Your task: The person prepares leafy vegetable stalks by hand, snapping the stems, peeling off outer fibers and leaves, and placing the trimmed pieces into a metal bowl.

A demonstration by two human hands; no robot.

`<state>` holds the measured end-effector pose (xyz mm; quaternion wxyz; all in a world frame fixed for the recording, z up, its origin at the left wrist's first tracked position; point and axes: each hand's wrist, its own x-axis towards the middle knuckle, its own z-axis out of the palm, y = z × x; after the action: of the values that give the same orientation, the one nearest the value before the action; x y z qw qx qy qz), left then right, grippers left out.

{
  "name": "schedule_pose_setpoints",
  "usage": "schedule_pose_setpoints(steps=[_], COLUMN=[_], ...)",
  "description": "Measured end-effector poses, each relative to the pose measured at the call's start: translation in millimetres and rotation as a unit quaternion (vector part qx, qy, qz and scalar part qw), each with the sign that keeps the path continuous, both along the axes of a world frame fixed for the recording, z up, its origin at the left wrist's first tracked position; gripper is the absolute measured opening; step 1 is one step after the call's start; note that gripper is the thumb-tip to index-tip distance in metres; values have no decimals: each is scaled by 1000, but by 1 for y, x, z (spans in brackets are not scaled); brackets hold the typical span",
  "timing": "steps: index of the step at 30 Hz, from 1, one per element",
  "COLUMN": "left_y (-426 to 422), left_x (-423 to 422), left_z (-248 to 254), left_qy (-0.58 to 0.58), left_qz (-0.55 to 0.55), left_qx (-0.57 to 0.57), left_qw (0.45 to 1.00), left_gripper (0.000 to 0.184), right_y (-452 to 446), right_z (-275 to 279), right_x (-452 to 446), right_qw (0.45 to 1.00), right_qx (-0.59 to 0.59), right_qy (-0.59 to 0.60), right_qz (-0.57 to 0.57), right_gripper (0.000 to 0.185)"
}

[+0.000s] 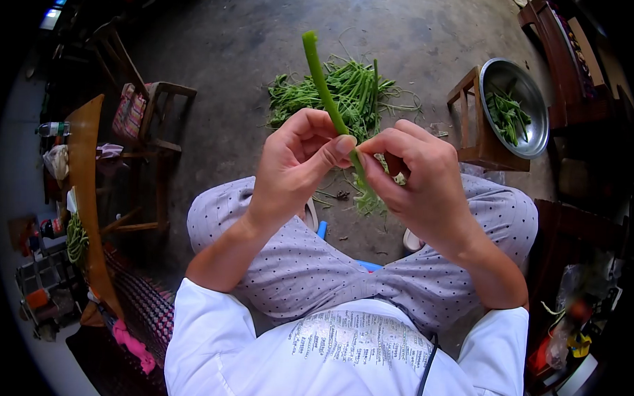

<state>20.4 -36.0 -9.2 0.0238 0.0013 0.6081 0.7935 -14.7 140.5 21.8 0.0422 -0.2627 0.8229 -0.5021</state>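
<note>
A long green stalk [320,76] rises at a slant in front of me, its thick cut end up and to the left. My left hand [301,159] is closed on it, thumb and fingers pinching the middle. Right beside it, my right hand [419,173] pinches the stalk's edge with thumb and forefinger; whether a thin strip is between them is too small to tell. Below my hands, pale leafy scraps [368,198] show near the floor. Beyond them lies a heap of green stalks and leaves [334,94] on the concrete.
At the right, a metal basin [536,132] holding some greens [507,115] rests on a wooden stool [465,151]. A wooden chair [168,88] with a patterned cushion stands at the left, near a wooden table [86,211] with a bottle [53,129].
</note>
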Motion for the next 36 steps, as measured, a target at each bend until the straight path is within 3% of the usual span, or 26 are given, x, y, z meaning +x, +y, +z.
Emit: schedule_pose_setpoints(steps=[12, 17, 27, 29, 36], left_y=[2, 4, 3, 3, 3], left_x=[-1, -2, -2, -3, -2], left_z=[1, -2, -1, -2, 0], left_qy=[-2, -9, -12, -6, 25], left_qz=[5, 2, -27, -27, -19], left_qx=[1, -6, 37, 33, -2], left_qw=[1000, 1000, 999, 999, 1000], left_gripper=[20, 20, 21, 21, 23], right_y=[4, 2, 2, -1, -3], right_z=[3, -5, -3, -8, -9], right_x=[-3, 0, -2, -1, -2], right_qw=[1000, 995, 996, 989, 982], right_qx=[15, 38, 7, 25, 39], right_qy=[5, 91, 83, 148, 183], right_qz=[18, 19, 14, 2, -20], right_gripper=[5, 8, 10, 11, 12])
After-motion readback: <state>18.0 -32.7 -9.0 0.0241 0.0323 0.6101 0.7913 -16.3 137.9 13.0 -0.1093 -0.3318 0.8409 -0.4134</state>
